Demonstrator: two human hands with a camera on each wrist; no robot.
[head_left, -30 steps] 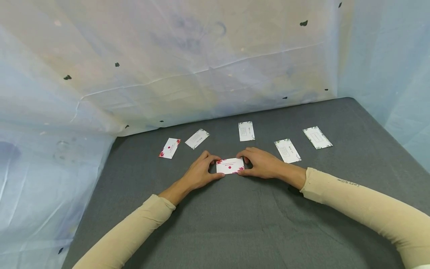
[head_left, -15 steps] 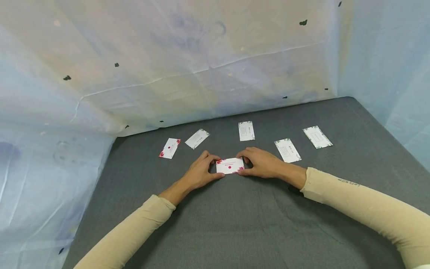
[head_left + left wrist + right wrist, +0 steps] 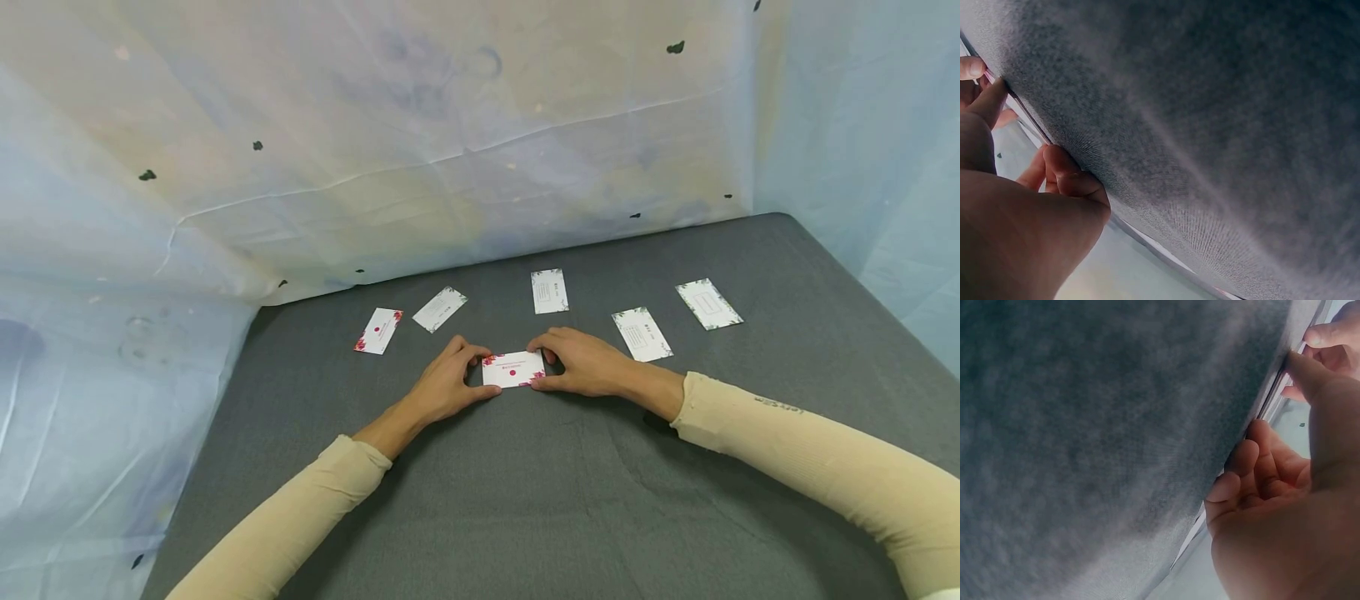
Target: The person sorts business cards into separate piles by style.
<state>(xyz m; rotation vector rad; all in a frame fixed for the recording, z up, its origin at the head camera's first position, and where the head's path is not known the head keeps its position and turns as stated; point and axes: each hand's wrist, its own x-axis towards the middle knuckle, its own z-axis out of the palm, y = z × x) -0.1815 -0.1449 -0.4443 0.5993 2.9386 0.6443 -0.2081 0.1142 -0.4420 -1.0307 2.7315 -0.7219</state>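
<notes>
Sleeves of beige cloth cover both my forearms, which come in low from 7 and 5 o'clock and meet at the middle of the grey table [image 3: 525, 500]. My left hand [image 3: 447, 385] pinches the left short edge of the red-flower card [image 3: 513, 368], thumb on the near side and fingers curled at the far side. My right hand [image 3: 583, 364] pinches the right short edge in the same way. The card lies flat on the cloth between them. I judge it very light, thin and a little stiff, easy to bend, so the short edges are the good place to hold. Farther, at 11 o'clock lies a second red card [image 3: 378, 330]; from 11 to 2 o'clock four white cards [image 3: 550, 291] lie well apart.
</notes>
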